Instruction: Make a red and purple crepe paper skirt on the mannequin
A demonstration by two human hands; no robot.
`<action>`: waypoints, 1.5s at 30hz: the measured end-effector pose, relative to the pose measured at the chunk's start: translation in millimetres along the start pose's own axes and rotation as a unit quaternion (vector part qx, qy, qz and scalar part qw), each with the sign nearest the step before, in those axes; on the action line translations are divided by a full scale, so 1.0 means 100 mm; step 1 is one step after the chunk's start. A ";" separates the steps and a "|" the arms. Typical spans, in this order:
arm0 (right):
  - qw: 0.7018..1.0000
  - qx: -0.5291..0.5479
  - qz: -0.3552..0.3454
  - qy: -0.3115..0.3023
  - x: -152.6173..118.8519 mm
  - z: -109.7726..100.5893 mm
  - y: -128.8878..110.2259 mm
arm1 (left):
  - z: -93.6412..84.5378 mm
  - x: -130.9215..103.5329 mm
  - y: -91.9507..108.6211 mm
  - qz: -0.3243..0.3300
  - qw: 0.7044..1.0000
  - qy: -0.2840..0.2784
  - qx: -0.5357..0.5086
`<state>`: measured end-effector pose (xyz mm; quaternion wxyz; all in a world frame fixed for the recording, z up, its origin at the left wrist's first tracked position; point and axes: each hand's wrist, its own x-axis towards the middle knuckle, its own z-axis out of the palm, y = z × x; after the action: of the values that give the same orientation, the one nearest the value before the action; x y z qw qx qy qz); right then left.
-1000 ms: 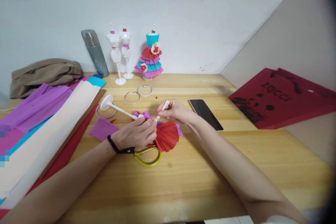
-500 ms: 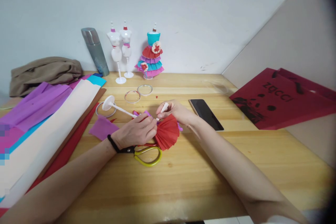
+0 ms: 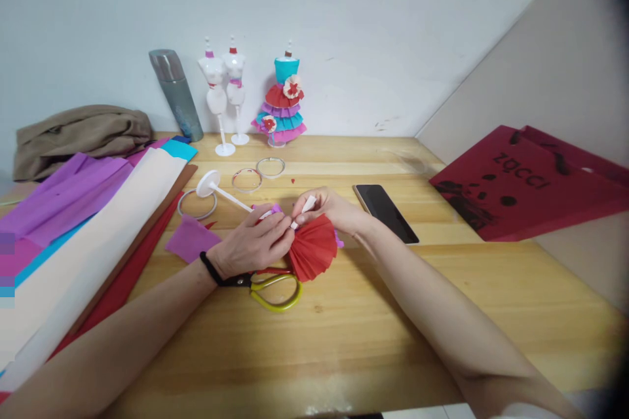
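My left hand (image 3: 255,243), with a black band at the wrist, is closed round a white mannequin stand whose round base (image 3: 208,183) points up and left. A pleated red paper fan (image 3: 314,250) spreads below my fingertips, and purple paper (image 3: 275,209) shows behind them. My right hand (image 3: 328,208) pinches a small white strip (image 3: 309,203) just above the red pleats. The fingertips of both hands nearly meet. Scissors with yellow and red handles (image 3: 278,306) lie under my left wrist, beside a purple paper square (image 3: 190,240).
Coloured paper sheets (image 3: 113,209) and brown cloth (image 3: 81,137) lie left. Behind stand a flask (image 3: 177,98), two white mannequins (image 3: 216,98) and a mannequin in a ruffled dress (image 3: 285,101). Several rings (image 3: 270,168), a phone (image 3: 386,211) and a red bag (image 3: 531,186) are also there.
My left fingers have shifted slightly on the stand and lie flatter over it. The stand's base has risen a little. My right hand has barely moved.
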<state>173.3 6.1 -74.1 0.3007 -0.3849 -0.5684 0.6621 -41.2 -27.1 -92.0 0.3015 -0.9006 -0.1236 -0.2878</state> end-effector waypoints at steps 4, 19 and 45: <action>1.000 0.009 0.001 -0.003 0.01 0.00 0.01 | 0.00 0.00 0.01 0.005 1.000 0.010 -0.006; 0.999 -0.006 -0.005 -0.054 -0.06 0.04 -0.03 | 0.04 -0.06 0.02 0.019 1.000 -0.003 -0.021; 0.996 -0.025 -0.002 -0.085 -0.11 -0.04 -0.05 | 0.08 -0.04 0.01 0.025 0.999 0.001 -0.032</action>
<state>182.3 0.0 -67.6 0.2425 -0.3335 -0.6089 0.6776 -40.4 -23.7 -100.0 0.2795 -0.9124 -0.0911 -0.2847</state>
